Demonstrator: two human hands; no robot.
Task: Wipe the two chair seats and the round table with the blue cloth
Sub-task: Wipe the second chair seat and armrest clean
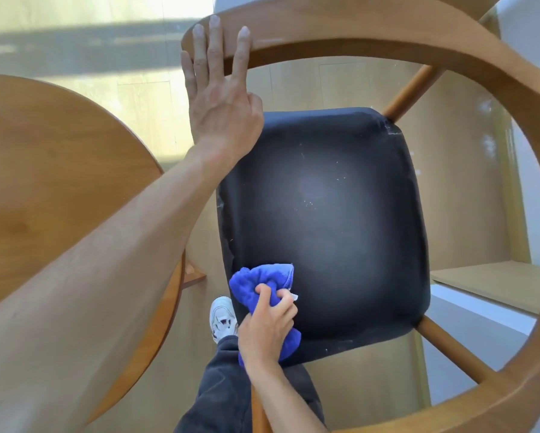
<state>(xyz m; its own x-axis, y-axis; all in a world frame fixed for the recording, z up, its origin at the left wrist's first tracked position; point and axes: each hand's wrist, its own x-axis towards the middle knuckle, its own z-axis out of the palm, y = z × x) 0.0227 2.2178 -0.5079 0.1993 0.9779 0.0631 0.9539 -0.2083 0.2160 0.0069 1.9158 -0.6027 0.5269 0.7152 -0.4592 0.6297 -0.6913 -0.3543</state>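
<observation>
Right hand [267,331] has its fingers [286,310] bunched around the blue cloth [262,284], pressed on the near-left corner of the black chair seat [325,214]. Left hand [220,98], fingers straight, steadies the curved wooden backrest [387,29]. Best to sweep overlapping strokes toward the speckled far corner; the round worktop [43,182] waits alongside.

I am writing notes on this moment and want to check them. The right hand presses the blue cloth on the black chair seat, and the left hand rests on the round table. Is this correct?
Not quite. The head view shows the left hand resting with straight fingers on the chair's curved wooden backrest, not on the round table. The rest holds: the right hand presses the blue cloth on the black chair seat.
</observation>
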